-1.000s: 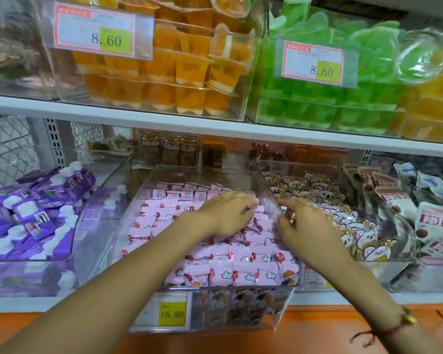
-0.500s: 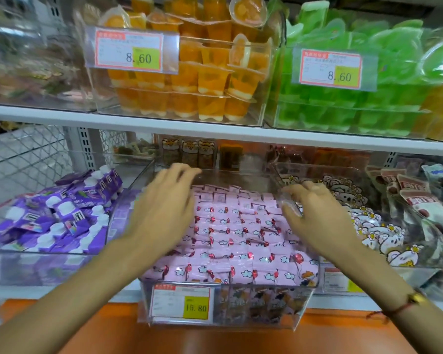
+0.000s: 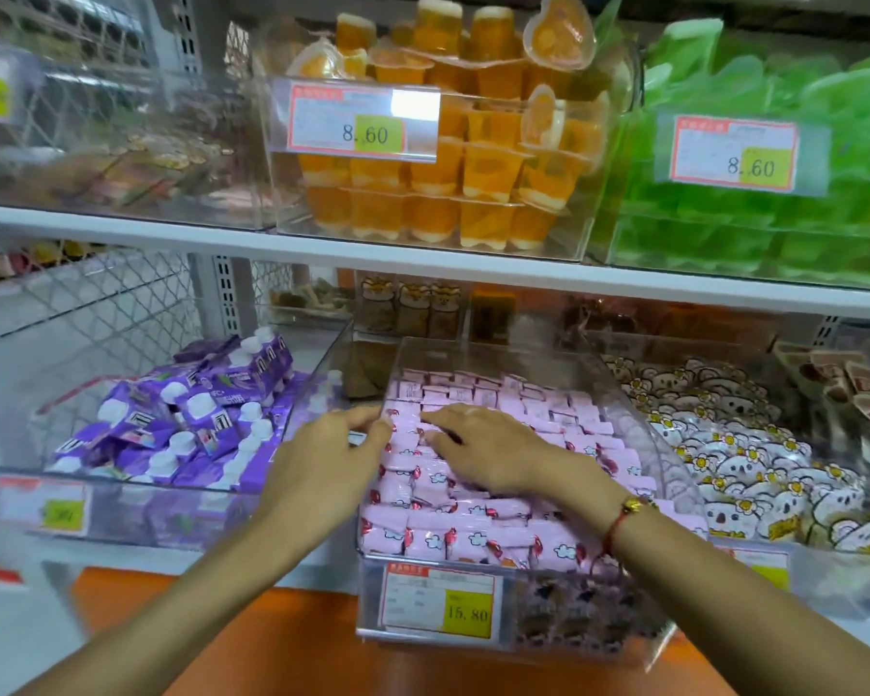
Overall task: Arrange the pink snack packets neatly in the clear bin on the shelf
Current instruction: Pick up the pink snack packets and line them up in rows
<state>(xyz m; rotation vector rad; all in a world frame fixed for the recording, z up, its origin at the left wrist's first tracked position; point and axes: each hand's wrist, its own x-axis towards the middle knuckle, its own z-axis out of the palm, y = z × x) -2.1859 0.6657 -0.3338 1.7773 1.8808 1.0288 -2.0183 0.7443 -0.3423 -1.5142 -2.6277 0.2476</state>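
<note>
- The small pink snack packets [image 3: 493, 499], printed with white clouds and red marks, are lying in tidy rows inside the clear plastic bin [image 3: 629, 394] on the lower white shelf [image 3: 136, 557], filling it nearly from wall to wall.
- The left hand [image 3: 322, 474] is sitting at the bin's left wall, its fingers loosely extended, with the fingertips [image 3: 372, 419] touching the packets just inside that edge; it is grasping nothing.
- The right hand [image 3: 488, 454] is lying flat across the middle rows, fingers straight and spread, pressing on the packets rather than gripping any; a thin red cord bracelet with a gold bead [image 3: 624, 514] is circling its wrist.
- The two hands are sitting close together on the left half, leaving the right half of the packets and the back rows uncovered.
- The bin's front wall is carrying a red-bordered price label with a yellow patch [image 3: 443, 602], and that wall is jutting out past the shelf's front edge.
- Purple pouches with white caps [image 3: 182, 424] are filling the clear bin to the left; koala-printed packets [image 3: 754, 469] are filling the one just beside the right wall.
- Overhead, the upper white shelf [image 3: 423, 266] is holding orange jelly cups [image 3: 453, 193] and green jelly cups [image 3: 774, 233], with open space between it and the packets.
</note>
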